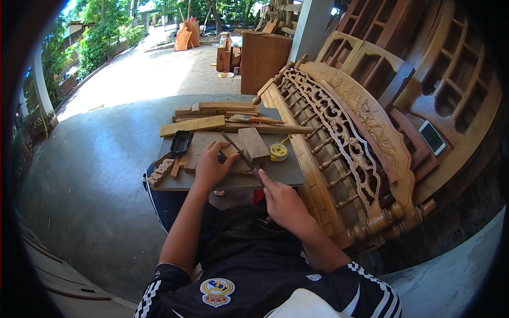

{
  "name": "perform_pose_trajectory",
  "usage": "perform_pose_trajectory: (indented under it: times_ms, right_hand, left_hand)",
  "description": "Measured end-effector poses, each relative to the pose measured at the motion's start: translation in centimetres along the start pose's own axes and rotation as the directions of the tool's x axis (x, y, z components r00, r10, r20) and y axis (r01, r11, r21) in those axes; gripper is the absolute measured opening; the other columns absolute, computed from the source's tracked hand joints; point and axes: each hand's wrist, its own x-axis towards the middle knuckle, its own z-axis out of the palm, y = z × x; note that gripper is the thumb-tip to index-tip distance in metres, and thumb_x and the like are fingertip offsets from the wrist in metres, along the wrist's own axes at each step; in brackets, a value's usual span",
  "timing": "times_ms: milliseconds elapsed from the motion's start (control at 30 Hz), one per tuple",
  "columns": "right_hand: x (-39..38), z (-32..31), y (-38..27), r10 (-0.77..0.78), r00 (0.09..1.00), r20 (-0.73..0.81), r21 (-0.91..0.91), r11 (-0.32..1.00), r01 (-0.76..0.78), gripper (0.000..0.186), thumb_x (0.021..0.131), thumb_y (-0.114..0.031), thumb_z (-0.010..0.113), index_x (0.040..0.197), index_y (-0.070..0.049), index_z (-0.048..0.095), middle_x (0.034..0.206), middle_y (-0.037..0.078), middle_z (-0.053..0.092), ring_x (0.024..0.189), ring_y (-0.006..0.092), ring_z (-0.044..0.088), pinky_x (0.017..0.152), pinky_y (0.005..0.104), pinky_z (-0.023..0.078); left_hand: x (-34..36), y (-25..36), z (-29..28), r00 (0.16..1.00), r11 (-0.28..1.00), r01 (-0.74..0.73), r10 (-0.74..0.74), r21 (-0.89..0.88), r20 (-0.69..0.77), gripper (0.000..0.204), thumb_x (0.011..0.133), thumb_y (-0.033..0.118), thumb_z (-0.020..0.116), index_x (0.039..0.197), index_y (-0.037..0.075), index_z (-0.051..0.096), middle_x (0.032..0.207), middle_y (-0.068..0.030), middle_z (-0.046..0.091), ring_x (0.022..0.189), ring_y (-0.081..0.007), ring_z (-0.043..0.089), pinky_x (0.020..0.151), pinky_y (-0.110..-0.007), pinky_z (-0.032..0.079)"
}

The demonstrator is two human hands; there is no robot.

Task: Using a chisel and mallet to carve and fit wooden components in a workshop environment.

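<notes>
My right hand (284, 204) grips the handle of a long, narrow, dark file (239, 150), its index finger stretched along the handle. The file slants away to the upper left over the worktable. Beside it, my left hand (211, 165) is closed, thumb and fingers around a small dark piece of wood (221, 157) that they mostly hide. Under the left hand lies a flat wooden board (200, 142). A thicker wood block (253, 142) rests just right of the file, with a yellow tape measure (278, 152) next to it.
Wood strips (222, 107), a yellowish bar (192, 126) and a paintbrush (257, 120) lie at the table's far side. A black tray (181, 141) and a carved wood piece (160, 172) sit left. A carved headboard (344, 122) leans at right, near a phone (432, 138).
</notes>
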Motion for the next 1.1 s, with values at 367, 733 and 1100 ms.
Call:
perform_pose_trajectory:
  times_ms: [367, 733, 1100]
  right_hand:
    - [-0.3, 0.0, 0.7, -0.022, 1.0, -0.009, -0.096, 0.995, 0.021, 0.061, 0.094, -0.006, 0.053, 0.153, -0.009, 0.041, 0.085, 0.023, 0.064, 0.078, 0.0416, 0.066, 0.074, 0.0498, 0.054]
    - [-0.5, 1.3, 1.4, -0.043, 0.998, -0.048, -0.004, 0.999, 0.043, 0.057, 0.1, -0.014, 0.051, 0.155, -0.012, 0.036, 0.09, 0.025, 0.066, 0.082, 0.0445, 0.067, 0.076, 0.0513, 0.054]
    - [-0.1, 1.7, 1.3, 0.035, 0.999, 0.035, 0.016, 0.999, -0.036, 0.061, 0.101, -0.014, 0.05, 0.158, -0.018, 0.03, 0.092, 0.027, 0.067, 0.082, 0.0452, 0.067, 0.076, 0.0529, 0.054]
  left_hand:
    - [0.4, 0.5, 1.2, 0.999, 0.989, 0.009, -0.014, 0.146, 0.032, 0.034, 0.087, 0.026, 0.075, 0.114, 0.006, 0.067, 0.108, -0.0172, 0.066, 0.102, -0.0389, 0.064, 0.086, -0.044, 0.051]
    - [-0.5, 0.5, 0.6, 0.998, 0.983, -0.053, 0.058, 0.179, -0.024, 0.034, 0.088, 0.03, 0.074, 0.113, 0.009, 0.066, 0.103, -0.014, 0.065, 0.098, -0.0378, 0.065, 0.083, -0.045, 0.052]
    - [-0.5, 0.2, 0.9, 0.999, 0.978, -0.012, 0.019, 0.206, -0.03, 0.034, 0.088, 0.029, 0.073, 0.115, 0.009, 0.066, 0.107, -0.0143, 0.065, 0.101, -0.0384, 0.064, 0.087, -0.046, 0.051]
